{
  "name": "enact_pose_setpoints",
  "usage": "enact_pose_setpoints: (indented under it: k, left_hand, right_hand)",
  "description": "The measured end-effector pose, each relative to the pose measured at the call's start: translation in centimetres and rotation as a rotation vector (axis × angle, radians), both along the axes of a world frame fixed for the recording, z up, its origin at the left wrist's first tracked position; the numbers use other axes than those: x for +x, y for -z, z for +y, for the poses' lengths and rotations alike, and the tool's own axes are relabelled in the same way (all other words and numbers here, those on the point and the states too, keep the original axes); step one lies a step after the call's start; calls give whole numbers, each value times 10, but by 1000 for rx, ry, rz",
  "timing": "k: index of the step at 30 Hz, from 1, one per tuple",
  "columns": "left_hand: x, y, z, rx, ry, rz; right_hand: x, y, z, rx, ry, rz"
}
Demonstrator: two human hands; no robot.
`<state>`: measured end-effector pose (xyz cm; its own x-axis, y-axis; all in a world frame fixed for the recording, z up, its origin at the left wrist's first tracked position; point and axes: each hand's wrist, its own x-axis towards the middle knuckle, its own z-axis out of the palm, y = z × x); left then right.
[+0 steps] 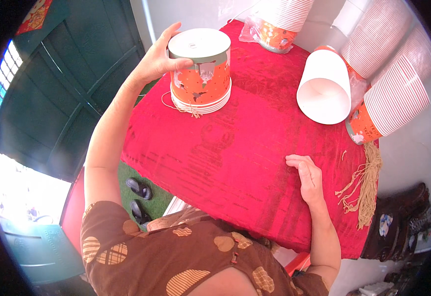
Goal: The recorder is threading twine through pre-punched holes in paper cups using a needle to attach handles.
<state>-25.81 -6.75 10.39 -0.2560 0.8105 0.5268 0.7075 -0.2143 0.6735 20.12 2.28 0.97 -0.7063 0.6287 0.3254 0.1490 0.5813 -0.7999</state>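
Observation:
At the far left of the table stands an upside-down stack of orange paper buckets [200, 84] with bats and ghosts on it, white bases up. My left hand [159, 59] grips its upper left side, thumb on the front and fingers round the back. Thin tan string [194, 113] lies loose at its lower rim. My right hand [306, 177] rests on the red cloth [255, 163] at the right, fingers together and loosely bent, holding nothing that I can see. A bundle of tan strings [368, 185] hangs over the table edge beyond it.
On its side, a white-lined paper bucket [326, 93] opens toward me. Tall nested stacks of paper buckets [395, 101] lean along the right side. Another stack [282, 24], partly in clear plastic, stands at the back. Dark slippers [139, 190] lie on green flooring at the left.

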Motion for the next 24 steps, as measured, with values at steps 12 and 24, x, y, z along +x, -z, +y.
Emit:
enact_pose_setpoints:
  k: [12, 24]
  left_hand:
    - [0, 8, -1, -49, -45, 37]
    - [1, 7, -1, -41, -49, 107]
  right_hand:
    - [0, 0, 1, -8, -1, 3]
    - [0, 4, 1, 68, -12, 58]
